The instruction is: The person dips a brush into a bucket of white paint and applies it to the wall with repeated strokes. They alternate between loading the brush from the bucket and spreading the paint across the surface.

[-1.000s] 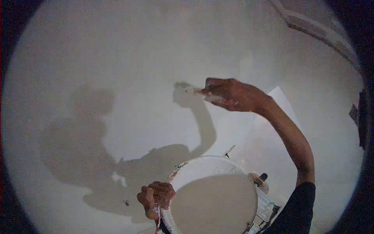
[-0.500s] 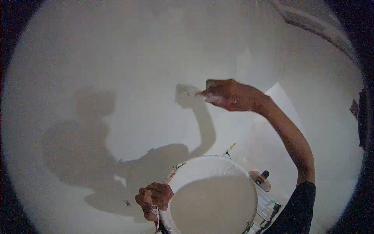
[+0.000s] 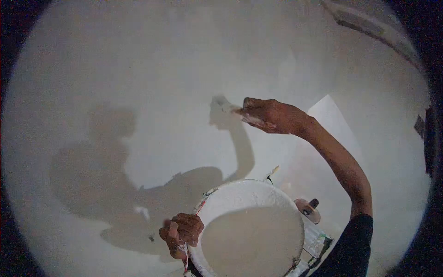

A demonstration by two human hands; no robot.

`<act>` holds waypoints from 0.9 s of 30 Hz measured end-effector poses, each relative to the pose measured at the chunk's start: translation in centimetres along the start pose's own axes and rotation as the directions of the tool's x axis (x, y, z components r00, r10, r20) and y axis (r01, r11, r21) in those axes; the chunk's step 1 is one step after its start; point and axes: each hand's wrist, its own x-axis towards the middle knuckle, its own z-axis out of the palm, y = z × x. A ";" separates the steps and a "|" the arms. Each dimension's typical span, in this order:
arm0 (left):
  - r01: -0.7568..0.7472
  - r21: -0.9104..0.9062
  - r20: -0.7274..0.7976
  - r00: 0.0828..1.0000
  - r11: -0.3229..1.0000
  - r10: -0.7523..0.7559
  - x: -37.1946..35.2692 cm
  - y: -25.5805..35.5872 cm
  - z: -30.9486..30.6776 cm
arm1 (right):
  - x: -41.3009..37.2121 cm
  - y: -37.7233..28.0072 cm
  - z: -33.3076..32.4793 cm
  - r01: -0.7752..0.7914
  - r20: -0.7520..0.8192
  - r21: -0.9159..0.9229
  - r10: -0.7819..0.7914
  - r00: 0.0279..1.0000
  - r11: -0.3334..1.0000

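Against the pale wall, my right hand is closed round a small tool whose thin, whitish end points left. The tool's shape is mostly hidden by the fingers, and its shadow falls on the wall just beyond it. Lower down, my left hand is wrapped round the left rim of a round white bucket. The bucket is open at the top, with whitish smears inside its rim and a smooth pale surface within.
Right of the bucket is a round pinkish object with a dark handle, beside a smeared pale container. A thin yellowish stick stands out behind the rim. Dark objects lie at the far right edge.
My right hand has tilted slightly and shifted a little down. The bucket and my left hand appear slightly higher in the view.
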 end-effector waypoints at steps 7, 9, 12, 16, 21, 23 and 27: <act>0.025 0.263 -0.375 0.924 0.965 0.078 -1.7 -0.2 1.7 | 5.4 1.7 -7.5 0.127 -0.571 -0.199 -0.220 0.791 0.972; -0.089 0.178 -0.147 0.982 0.980 0.116 0.2 -0.6 1.0 | 6.0 3.2 -6.2 0.076 -0.537 -0.235 -0.195 0.820 0.969; -0.220 0.200 0.074 0.975 0.955 0.209 -0.4 -1.0 -0.1 | 2.8 3.1 -0.6 -0.078 -0.253 -0.178 0.031 0.967 0.981; -0.204 0.338 -0.039 0.972 0.919 0.230 -4.8 -1.7 -3.2 | -1.8 0.1 2.8 -0.038 0.113 0.067 0.030 0.993 0.997; 0.038 0.015 0.020 0.999 0.999 -0.038 3.5 0.5 3.0 | 2.2 1.6 -2.5 0.043 -0.444 -0.289 -0.173 0.879 0.957; 0.054 0.042 -0.037 0.998 0.998 -0.053 2.9 0.5 3.0 | 5.0 1.3 -5.9 0.043 -0.550 -0.250 -0.178 0.816 0.967; 0.206 0.073 -0.229 0.956 0.976 -0.185 2.9 1.1 3.9 | 5.4 3.0 -2.3 0.083 -0.408 -0.235 -0.176 0.896 0.969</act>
